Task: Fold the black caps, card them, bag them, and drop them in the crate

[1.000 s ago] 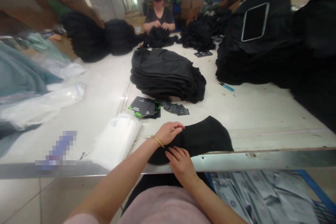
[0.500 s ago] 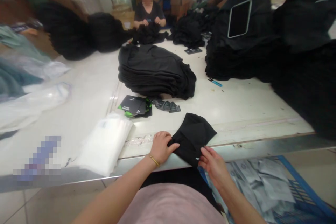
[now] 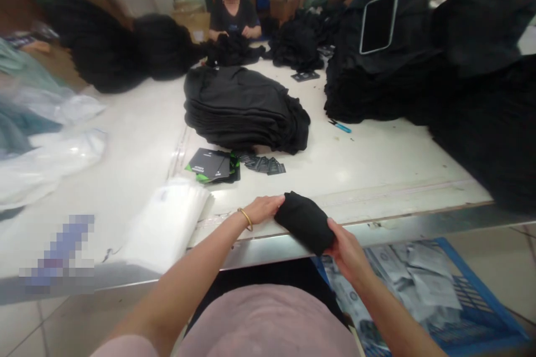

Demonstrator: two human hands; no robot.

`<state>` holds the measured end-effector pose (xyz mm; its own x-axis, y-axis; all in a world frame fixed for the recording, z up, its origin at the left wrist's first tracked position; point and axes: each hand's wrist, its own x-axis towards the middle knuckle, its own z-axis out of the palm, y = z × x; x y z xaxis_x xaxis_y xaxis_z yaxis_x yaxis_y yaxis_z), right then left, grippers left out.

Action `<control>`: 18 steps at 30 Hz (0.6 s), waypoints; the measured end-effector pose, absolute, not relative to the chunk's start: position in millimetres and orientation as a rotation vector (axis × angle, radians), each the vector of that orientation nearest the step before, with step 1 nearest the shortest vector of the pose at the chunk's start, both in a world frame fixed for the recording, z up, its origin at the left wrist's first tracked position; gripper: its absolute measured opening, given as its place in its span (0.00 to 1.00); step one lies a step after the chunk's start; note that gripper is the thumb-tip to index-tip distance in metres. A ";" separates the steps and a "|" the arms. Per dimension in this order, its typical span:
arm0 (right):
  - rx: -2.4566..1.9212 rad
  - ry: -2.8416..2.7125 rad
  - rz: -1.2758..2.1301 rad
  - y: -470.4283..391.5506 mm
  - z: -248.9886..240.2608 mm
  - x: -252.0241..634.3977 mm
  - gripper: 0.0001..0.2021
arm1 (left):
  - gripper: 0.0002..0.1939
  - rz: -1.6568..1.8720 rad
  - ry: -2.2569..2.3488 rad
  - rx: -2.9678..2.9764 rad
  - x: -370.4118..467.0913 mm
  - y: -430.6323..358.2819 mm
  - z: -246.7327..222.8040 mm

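A folded black garment (image 3: pixel 305 222) lies at the table's front edge, now a compact oblong bundle. My left hand (image 3: pixel 268 209), with a gold bangle at the wrist, grips its left end; the fingertips are partly hidden. My right hand (image 3: pixel 344 245) holds the right end, thumb on top and fingers underneath. Beyond the bundle sit a stack of black and green printed cards (image 3: pixel 211 164) and a fan of small black tags (image 3: pixel 264 165). To the left is a pile of white plastic bags (image 3: pixel 167 228). A tall stack of folded black garments (image 3: pixel 247 106) stands behind the cards.
Blue snips (image 3: pixel 341 126) lie right of the stack. A phone-like device (image 3: pixel 379 22) rests on the large black pile (image 3: pixel 377 83). Below the table at right is a blue crate (image 3: pixel 481 301) of packed bags. A person (image 3: pixel 234 17) handles black cloth across the table.
The black garment has gone from a wider, partly open shape to a smaller folded bundle, and its white lettering no longer shows. Both hands have shifted to its ends.
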<state>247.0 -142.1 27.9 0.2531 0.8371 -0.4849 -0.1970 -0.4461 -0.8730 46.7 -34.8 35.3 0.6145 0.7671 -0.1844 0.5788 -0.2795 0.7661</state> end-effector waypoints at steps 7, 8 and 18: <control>-1.515 -0.424 1.482 -136.2 35.5 244.6 0.20 | 0.21 0.507 1.550 1.860 73.4 -63.3 20.2; -1.495 -0.374 1.486 -137.0 35.2 242.9 0.19 | 0.22 0.651 1.576 1.692 74.9 -71.6 20.1; -1.178 0.007 1.899 -172.7 33.7 195.6 0.10 | 0.24 1.101 1.147 0.428 78.8 -130.3 37.1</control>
<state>195.6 -172.7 33.7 -0.1672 0.6665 -0.7265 -0.6715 -0.6165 -0.4111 78.8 -130.3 37.1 -0.0027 0.8615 -0.5078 -0.4725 0.4464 0.7599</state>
